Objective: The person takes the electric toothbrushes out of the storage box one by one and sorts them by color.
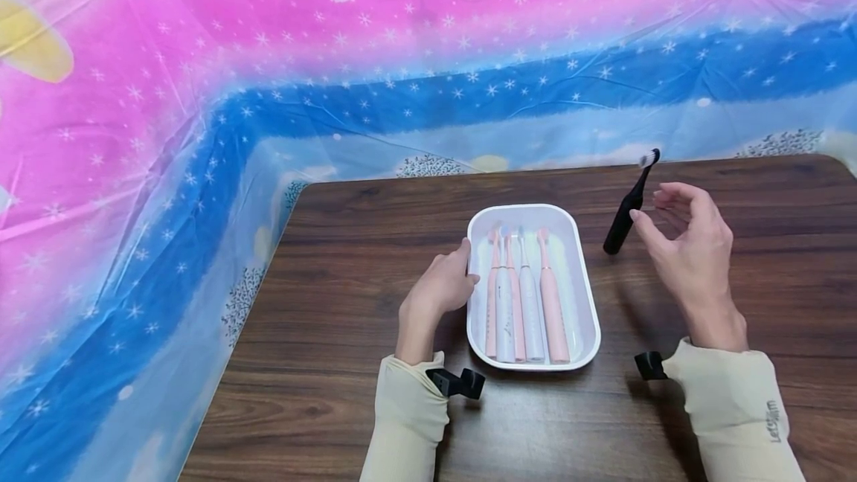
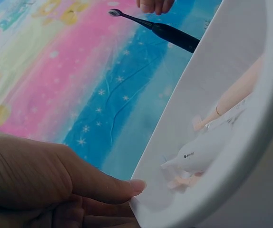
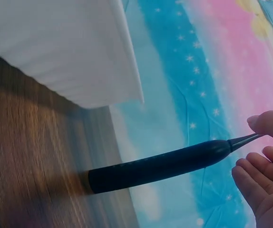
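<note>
A white plastic box (image 1: 586, 296) with rounded corners stands on the table, holding several pink and white electric toothbrushes (image 1: 552, 303) side by side, heads toward the far end. My left hand (image 1: 445, 281) grips its left side, thumb at the rim. In the left wrist view the thumb (image 2: 112, 187) lies against the box edge. To the right of the box, a black electric toothbrush (image 1: 624, 218) stands upright on its base, head up. My right hand (image 1: 696, 251) is beside it, fingers spread and thumb close to the handle. Whether the thumb touches it, I cannot tell.
The dark wood-grain table (image 1: 321, 318) ends at a far edge and a left edge. Behind it hangs a pink and blue patterned cloth (image 1: 428, 43). A black wrist mount (image 1: 458, 383) shows on the left sleeve, another on the right.
</note>
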`<state>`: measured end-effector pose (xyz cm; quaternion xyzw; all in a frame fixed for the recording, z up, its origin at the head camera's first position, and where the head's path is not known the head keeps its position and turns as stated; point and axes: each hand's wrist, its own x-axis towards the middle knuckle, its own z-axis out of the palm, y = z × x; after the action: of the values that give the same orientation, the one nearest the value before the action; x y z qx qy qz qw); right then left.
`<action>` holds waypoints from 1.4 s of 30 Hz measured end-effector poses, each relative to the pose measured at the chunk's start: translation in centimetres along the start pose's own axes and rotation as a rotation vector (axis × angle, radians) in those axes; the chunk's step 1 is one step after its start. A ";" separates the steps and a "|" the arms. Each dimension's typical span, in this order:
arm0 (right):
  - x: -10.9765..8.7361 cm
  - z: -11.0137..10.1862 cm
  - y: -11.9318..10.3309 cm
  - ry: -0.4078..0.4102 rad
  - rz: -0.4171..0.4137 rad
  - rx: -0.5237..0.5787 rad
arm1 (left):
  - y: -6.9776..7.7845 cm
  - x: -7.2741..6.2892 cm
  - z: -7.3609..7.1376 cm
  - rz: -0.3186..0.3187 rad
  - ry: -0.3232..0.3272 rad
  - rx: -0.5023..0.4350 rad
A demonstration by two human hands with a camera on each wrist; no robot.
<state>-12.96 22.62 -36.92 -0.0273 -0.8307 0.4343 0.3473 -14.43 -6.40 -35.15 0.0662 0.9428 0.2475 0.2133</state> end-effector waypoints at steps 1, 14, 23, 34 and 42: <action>0.0 0.0 -0.1 0.000 0.001 0.008 | 0.0 0.0 0.0 0.000 -0.001 0.000; -0.8 1.3 -1.9 -0.055 -0.108 0.066 | 0.0 0.1 0.2 -0.013 0.021 -0.019; -1.5 2.4 -2.7 -0.150 -0.107 0.085 | 0.1 -0.1 0.2 -0.014 0.036 -0.008; -2.3 3.6 -3.4 -0.249 -0.123 0.041 | 0.0 -0.1 0.1 -0.007 0.043 -0.011; -3.0 4.4 -3.6 -0.281 -0.138 0.020 | 0.1 -0.1 0.1 -0.014 0.036 -0.008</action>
<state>-12.42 16.27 -37.60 0.0942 -0.8666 0.4172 0.2570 -14.29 -6.31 -35.16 0.0541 0.9458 0.2511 0.1985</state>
